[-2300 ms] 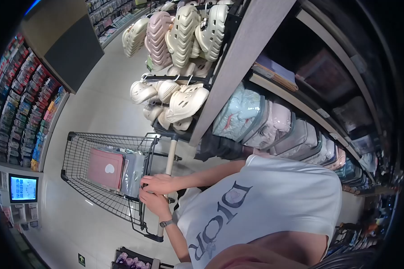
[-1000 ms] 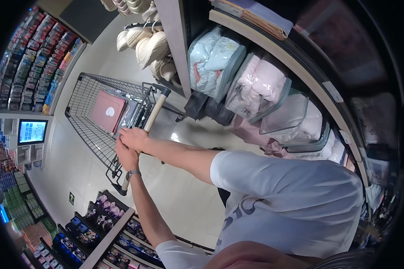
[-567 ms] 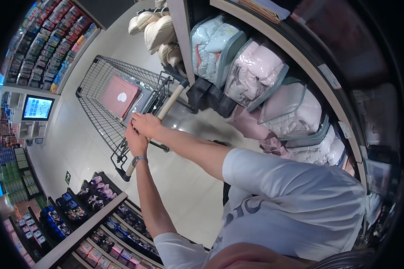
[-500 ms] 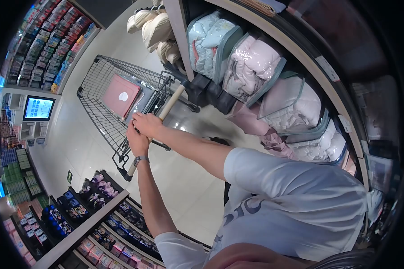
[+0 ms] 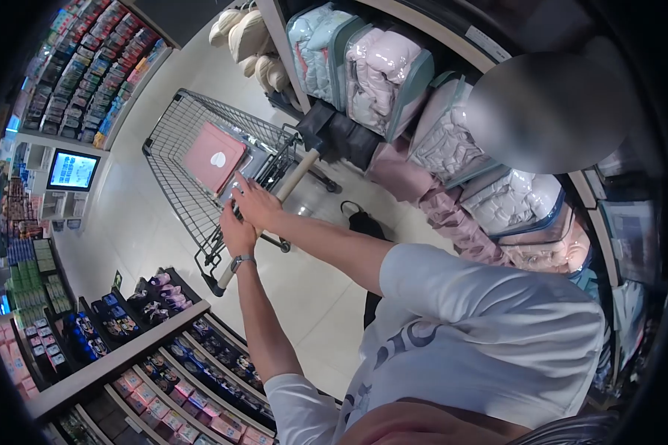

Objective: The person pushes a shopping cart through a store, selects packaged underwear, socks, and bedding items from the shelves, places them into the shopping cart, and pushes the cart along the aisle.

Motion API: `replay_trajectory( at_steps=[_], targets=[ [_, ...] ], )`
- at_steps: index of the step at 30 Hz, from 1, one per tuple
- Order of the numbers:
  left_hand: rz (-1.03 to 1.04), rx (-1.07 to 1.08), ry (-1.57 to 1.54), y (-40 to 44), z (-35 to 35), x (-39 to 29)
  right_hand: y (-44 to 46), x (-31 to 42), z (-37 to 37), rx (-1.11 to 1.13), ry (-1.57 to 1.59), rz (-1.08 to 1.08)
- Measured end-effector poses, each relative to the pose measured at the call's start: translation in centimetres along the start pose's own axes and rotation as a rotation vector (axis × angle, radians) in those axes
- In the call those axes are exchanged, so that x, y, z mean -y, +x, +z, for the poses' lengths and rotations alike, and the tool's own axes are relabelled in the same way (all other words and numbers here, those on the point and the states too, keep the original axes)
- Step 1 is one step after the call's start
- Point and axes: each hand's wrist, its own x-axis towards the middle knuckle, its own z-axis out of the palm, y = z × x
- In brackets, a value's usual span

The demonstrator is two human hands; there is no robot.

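My right hand (image 5: 256, 204) rests over the pale handle (image 5: 297, 178) of a wire shopping cart (image 5: 174, 159), its fingers stretched out toward the basket. My left hand (image 5: 237, 233), with a watch at the wrist, lies beside it over the same bar, its fingers bent together near the right hand. A small dark thing shows between the hands, too small to identify. Inside the cart lies a pink flat item (image 5: 214, 159) with a white heart-like mark, next to grey items in clear wrapping (image 5: 254, 159).
Clear-bagged bedding (image 5: 386, 74) lines the shelf at right, with dark and pink fabric (image 5: 456, 219) below. Pale clogs (image 5: 252, 37) hang beyond the cart. A lit screen (image 5: 73, 170) stands at left; packaged goods (image 5: 148, 404) fill the lower-left shelves. A blurred oval covers part of the right.
The view has swung, bringing more of the lower-left shelves into sight. The right fingers have spread and lifted away from the left hand. The blurred oval has appeared at right.
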Motion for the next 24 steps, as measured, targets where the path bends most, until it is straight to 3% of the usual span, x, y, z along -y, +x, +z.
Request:
replay_trajectory(
  at_steps=[4, 7, 10, 13, 20, 24],
  targets=[
    [0.139, -0.140, 0.062, -4.0, 0.7, 1.3, -4.4, 0.4, 0.0, 0.016, 0.038, -0.019],
    [-0.027, -0.321, -0.063, -7.4, 0.7, 0.0, -7.7, 0.9, -1.1, 0.015, 0.047, -0.084],
    [-0.209, -0.247, -0.288, -10.4, 0.4, -1.2, -10.8, 0.3, -0.4, 0.001, -0.026, -0.127],
    [-0.139, -0.291, -0.247, -14.0, 1.0, -2.8, -14.6, 0.4, -2.2, 0.069, 0.055, -0.082],
    [-0.101, -0.272, -0.187, -21.8, 4.1, -6.8, -22.4, -2.2, -5.6, -0.071, 0.127, -0.209],
    [-0.042, -0.260, -0.252, -26.0, 6.4, -9.2, -26.7, -3.8, -8.0, -0.054, 0.240, -0.127]
  ],
)
